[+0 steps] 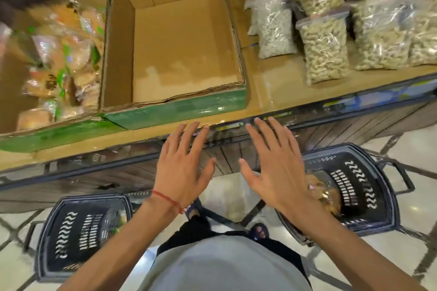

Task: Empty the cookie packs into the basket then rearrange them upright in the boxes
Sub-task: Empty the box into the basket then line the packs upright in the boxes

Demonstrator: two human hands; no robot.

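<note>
Both hands are up over the front edge of the wooden shelf. The left hand, with a red thread on its wrist, and the right hand both have their fingers spread flat and straight, gripping nothing. They hover just short of the middle cardboard box, and that box is bare: brown bottom, no packs inside.

Where are the cookies? Some sit down in the right-hand black basket on the floor, where a clear cookie pack peeks out from behind the right forearm. The left-hand basket shows something pale at its near corner, but it is too blurred to name.

One box over, the left cardboard box is loaded with cookie packs lying jumbled at all angles, none clearly standing — though that side is smeared by motion.

By my reading, the emptying is about half done: the middle box is cleared and the left box is not yet tipped out. The upright restacking hasn't started, as no pack stands in either box.

Off to the right, zip bags of peanuts lie on the shelf — not part of this job.
</note>
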